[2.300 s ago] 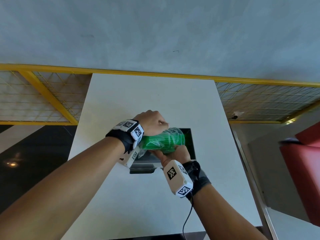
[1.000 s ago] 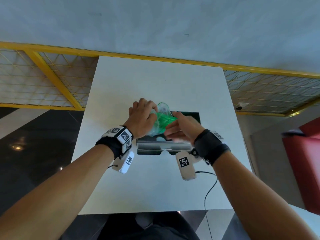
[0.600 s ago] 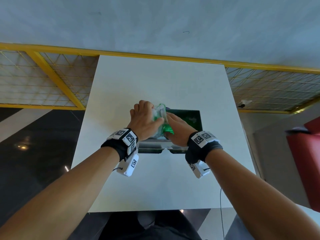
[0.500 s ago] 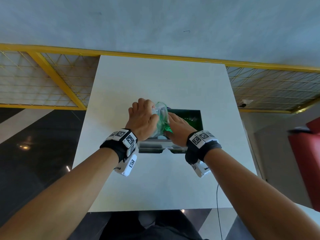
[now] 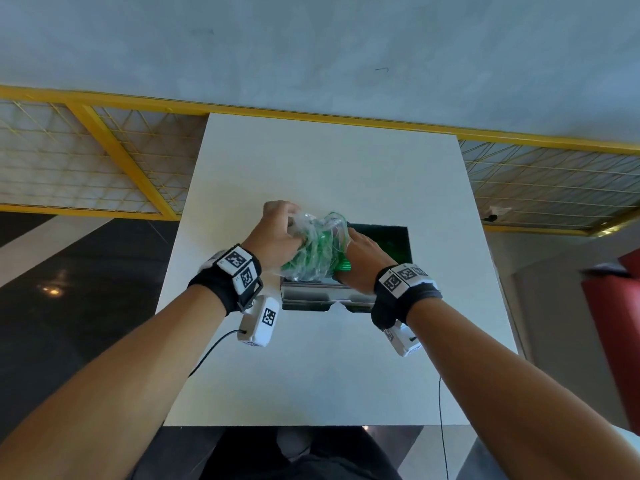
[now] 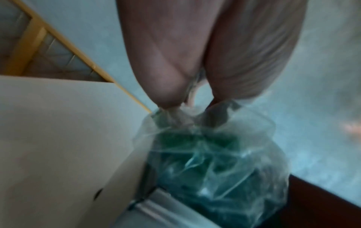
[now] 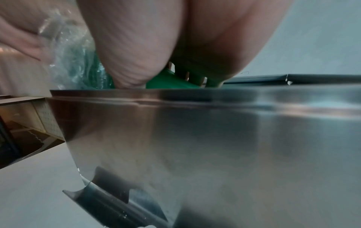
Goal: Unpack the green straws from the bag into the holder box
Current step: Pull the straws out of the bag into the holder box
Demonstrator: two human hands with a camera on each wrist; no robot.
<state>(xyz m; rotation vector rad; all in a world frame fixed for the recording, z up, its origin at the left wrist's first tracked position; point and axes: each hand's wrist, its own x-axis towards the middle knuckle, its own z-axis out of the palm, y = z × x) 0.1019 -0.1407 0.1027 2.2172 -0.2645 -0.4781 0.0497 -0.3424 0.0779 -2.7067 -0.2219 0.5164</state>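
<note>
Green straws half out of the bag, over the holder box.

Your left hand pinches the crumpled bag's upper end, thumb and fingers closed on the plastic, likely so it peels back. Your right hand curls around the exposed straws, pressing them toward the steel box's open top on the table, presumably to keep the bundle together.

right hand fingertips hidden in holder box, left wrist view of bag blurred
</note>
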